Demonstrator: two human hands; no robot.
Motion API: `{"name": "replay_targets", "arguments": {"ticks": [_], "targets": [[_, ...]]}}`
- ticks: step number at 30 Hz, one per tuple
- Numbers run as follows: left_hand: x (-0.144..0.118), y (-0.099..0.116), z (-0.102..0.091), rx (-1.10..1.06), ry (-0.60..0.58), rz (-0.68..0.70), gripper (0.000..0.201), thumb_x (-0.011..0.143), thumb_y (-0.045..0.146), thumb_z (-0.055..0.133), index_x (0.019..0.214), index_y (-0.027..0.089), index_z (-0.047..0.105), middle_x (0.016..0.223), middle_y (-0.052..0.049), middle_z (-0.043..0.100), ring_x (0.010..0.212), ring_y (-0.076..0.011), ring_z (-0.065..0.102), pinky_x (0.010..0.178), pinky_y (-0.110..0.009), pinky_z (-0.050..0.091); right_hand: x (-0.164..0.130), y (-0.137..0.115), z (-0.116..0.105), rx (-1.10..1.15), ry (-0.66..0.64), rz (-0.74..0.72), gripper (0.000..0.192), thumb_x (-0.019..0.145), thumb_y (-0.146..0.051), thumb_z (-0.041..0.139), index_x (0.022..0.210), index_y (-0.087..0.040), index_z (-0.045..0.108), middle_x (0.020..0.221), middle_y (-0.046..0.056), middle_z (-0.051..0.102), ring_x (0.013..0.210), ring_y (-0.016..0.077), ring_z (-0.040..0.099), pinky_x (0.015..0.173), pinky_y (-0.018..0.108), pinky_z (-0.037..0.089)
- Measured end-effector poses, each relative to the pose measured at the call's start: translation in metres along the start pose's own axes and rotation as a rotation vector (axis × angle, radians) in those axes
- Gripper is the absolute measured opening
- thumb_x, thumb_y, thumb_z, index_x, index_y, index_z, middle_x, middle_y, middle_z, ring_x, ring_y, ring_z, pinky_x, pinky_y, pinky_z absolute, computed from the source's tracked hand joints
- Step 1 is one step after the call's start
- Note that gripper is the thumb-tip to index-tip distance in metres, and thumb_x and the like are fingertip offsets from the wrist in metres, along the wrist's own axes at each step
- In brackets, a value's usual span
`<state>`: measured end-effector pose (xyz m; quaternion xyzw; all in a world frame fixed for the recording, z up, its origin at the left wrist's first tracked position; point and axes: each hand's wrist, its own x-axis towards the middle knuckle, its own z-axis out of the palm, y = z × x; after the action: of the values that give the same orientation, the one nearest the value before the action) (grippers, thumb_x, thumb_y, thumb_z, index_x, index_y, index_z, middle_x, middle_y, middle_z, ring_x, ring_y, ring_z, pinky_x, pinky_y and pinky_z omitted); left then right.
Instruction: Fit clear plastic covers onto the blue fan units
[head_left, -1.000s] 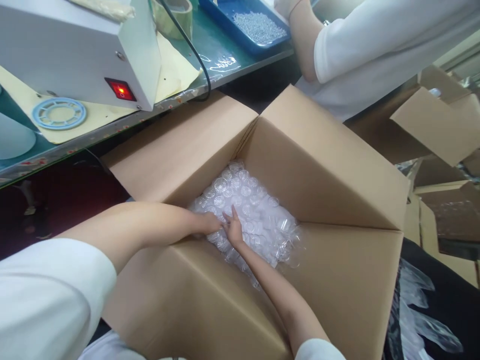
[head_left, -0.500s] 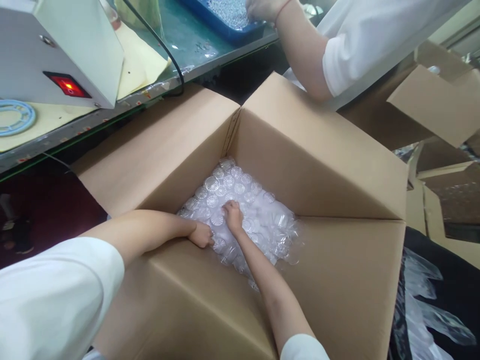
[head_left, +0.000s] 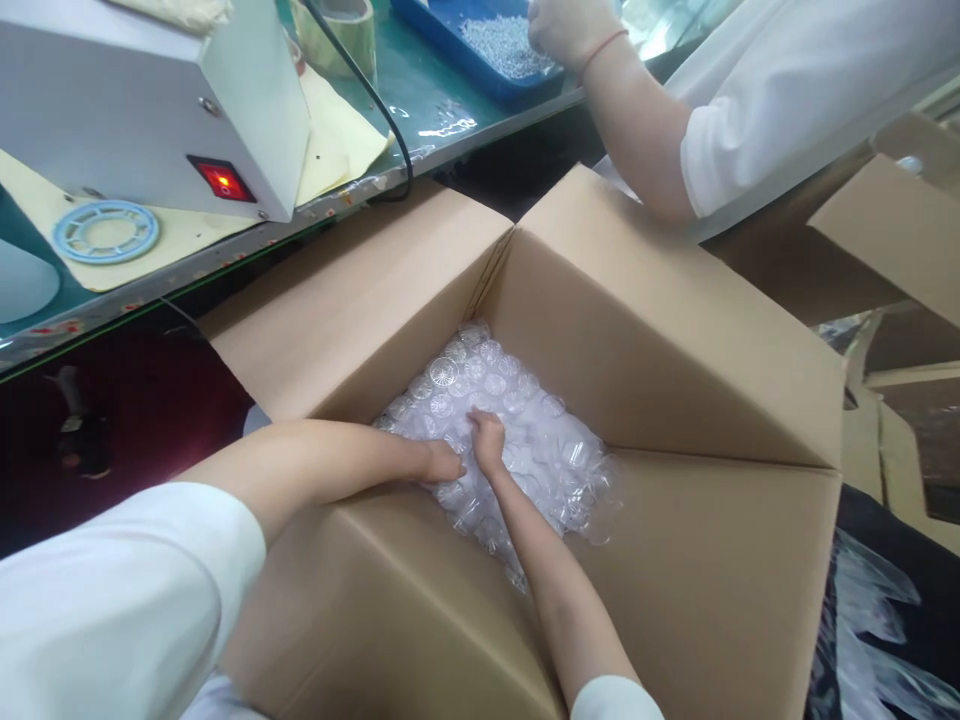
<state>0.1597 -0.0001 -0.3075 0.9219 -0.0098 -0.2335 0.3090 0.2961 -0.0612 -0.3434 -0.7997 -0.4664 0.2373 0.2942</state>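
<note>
Many clear round plastic pieces (head_left: 491,385), with line patterns on their faces, lie packed together in a large open cardboard box (head_left: 585,370). Some at the right side of the pile look tilted or jumbled. Both of my hands are down inside the box, close to each other. My left hand (head_left: 447,462) reaches over the box's left wall and touches the pile, its fingers curled. Beside it, my right hand (head_left: 488,438) is closed over the middle of the pile with fingertips pressed together. Anything inside either hand is hidden.
On the green bench stands a pale machine box with a lit red switch (head_left: 222,180), near a blue ring (head_left: 106,231) and a tape roll (head_left: 346,35). A co-worker's hand (head_left: 574,30) is at a blue tray (head_left: 427,25). More cardboard boxes (head_left: 892,230) stand at right.
My left hand has moved rightward over the pile, closer to my right hand. My right hand stays closed over the middle. The whole view has shifted slightly.
</note>
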Motion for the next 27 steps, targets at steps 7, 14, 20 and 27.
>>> {"name": "replay_targets", "arguments": {"ticks": [7,14,20,27], "targets": [[-0.025,-0.019,-0.016,-0.066,-0.173,0.159,0.024,0.092,0.030,0.052,0.110,0.017,0.059,0.113,-0.009,0.061,0.096,-0.0178,0.061,0.083,-0.038,0.053,0.013,0.000,-0.013,0.060,0.045,0.074,0.021,0.092,-0.033,0.056,0.101,-0.014,0.062,0.100,0.005,0.065,0.087,0.0161,0.063,0.079,0.037,0.053],[-0.016,0.017,-0.030,-0.151,-0.160,0.164,0.023,0.092,0.029,0.052,0.109,0.017,0.060,0.114,-0.009,0.061,0.097,-0.0176,0.061,0.085,-0.038,0.053,-0.005,0.018,-0.087,0.073,0.119,0.142,0.021,0.092,-0.033,0.056,0.096,-0.013,0.062,0.093,0.003,0.064,0.082,0.0150,0.063,0.075,0.034,0.054],[0.004,0.068,-0.062,-0.259,-0.088,0.026,0.029,0.090,0.030,0.055,0.114,0.014,0.057,0.113,-0.009,0.061,0.097,-0.0197,0.061,0.082,-0.039,0.054,-0.032,0.012,-0.156,0.043,0.072,0.116,0.023,0.090,-0.035,0.058,0.083,-0.013,0.061,0.080,0.000,0.063,0.072,0.0130,0.061,0.072,0.032,0.051],[0.000,0.081,-0.128,-0.425,0.053,-0.013,0.048,0.081,0.049,0.061,0.114,0.014,0.057,0.107,-0.007,0.065,0.090,-0.0184,0.064,0.075,-0.031,0.052,-0.044,-0.024,-0.188,0.073,0.042,0.076,0.015,0.078,-0.027,0.059,0.069,-0.015,0.062,0.066,0.000,0.064,0.062,0.0142,0.058,0.064,0.029,0.046]]}}
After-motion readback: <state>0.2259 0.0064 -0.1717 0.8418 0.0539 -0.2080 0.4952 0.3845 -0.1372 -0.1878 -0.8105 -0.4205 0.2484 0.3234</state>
